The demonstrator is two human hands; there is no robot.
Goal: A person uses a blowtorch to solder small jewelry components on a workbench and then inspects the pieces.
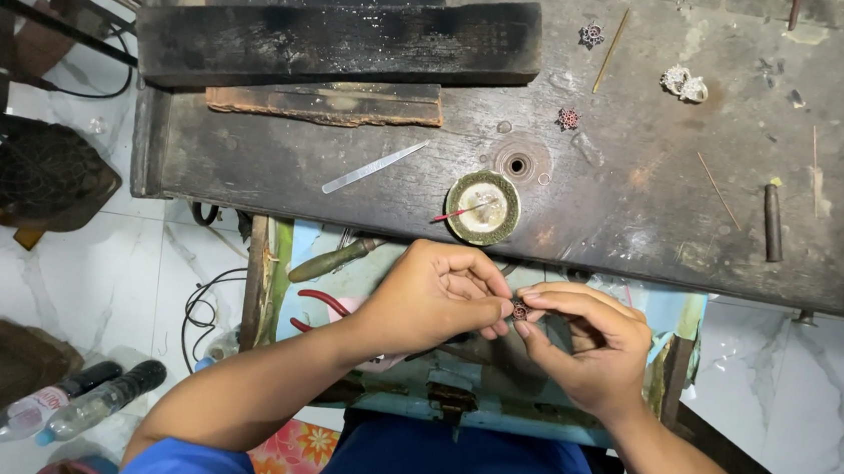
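White marble floor shows under a dark, worn workbench (645,214). Nearest to the person, just in front of the bench's near edge and over an open drawer (470,396), the left hand (432,303) and the right hand (579,345) meet, and the fingertips of both pinch one small reddish ornament (518,312) between them. On the bench near this edge stands a round dish (482,208). A metal file (374,167) lies to its left. Along the far left edge lies a dark wooden block (337,40).
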